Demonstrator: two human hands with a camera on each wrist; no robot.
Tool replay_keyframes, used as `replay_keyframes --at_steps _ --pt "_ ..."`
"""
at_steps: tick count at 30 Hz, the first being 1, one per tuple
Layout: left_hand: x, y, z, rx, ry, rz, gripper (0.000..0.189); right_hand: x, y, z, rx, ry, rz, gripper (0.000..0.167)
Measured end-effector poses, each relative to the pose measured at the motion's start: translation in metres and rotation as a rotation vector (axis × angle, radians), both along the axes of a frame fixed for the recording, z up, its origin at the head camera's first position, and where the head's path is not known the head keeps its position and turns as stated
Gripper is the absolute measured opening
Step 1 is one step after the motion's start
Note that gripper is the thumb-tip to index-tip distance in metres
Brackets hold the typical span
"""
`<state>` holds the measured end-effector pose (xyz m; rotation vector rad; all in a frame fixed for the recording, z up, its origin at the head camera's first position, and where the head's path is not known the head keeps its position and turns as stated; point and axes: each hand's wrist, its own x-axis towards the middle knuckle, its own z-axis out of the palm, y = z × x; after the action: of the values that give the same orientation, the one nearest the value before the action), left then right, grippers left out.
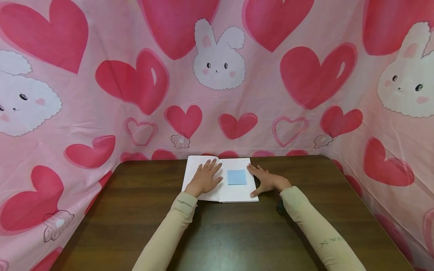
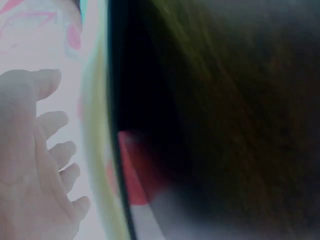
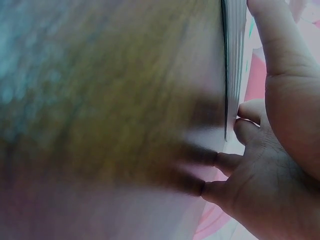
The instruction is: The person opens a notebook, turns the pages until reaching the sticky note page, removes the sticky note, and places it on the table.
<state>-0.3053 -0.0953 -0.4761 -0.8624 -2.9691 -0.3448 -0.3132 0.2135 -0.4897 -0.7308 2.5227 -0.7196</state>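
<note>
An open notebook (image 1: 237,194) with white lined pages lies at the back middle of the table. On its right page is a light blue sticky note (image 1: 237,177). My left hand (image 1: 205,177) is over the left page, its fingers spread; the left wrist view catches its palm side above the page. At the notebook's right edge, my right hand (image 1: 268,180) has its thumb and fingers spread apart, with the thumb by the lower corner. In the right wrist view, two fingertips (image 3: 210,192) meet the tabletop beside the stacked page edges (image 3: 235,65).
The dark brown wooden table (image 1: 234,237) has rounded back corners. Behind it and along both sides hangs a pink cloth (image 1: 210,101) printed with hearts and rabbits. A small dark thing (image 1: 280,207) shows under the right wrist.
</note>
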Motion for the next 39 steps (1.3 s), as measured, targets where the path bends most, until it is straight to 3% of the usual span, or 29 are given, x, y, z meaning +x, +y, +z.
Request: replay_keyframes --at_steps 4,9,14,26,34,39 --pt "-0.009 0.000 -0.005 -0.040 -0.033 0.025 0.062 0.001 0.000 0.000 0.001 -0.002 -0.002 0.127" --pt "-0.018 -0.006 -0.016 -0.056 -0.139 0.062 0.065 0.001 0.000 0.000 -0.002 -0.002 -0.006 0.127" --pt "-0.019 -0.014 -0.020 -0.009 -0.239 0.062 0.068 0.001 -0.001 0.000 0.003 -0.003 -0.006 0.126" --pt "-0.018 -0.022 -0.020 0.026 -0.377 0.068 0.073 -0.002 -0.003 0.001 0.027 -0.020 -0.011 0.127" --pt "-0.020 -0.024 -0.019 0.018 -0.397 0.048 0.074 0.007 -0.011 0.015 0.108 0.057 -0.025 0.123" --pt "-0.021 -0.025 -0.022 0.021 -0.406 0.041 0.074 0.012 -0.030 0.022 0.107 0.204 0.028 0.106"
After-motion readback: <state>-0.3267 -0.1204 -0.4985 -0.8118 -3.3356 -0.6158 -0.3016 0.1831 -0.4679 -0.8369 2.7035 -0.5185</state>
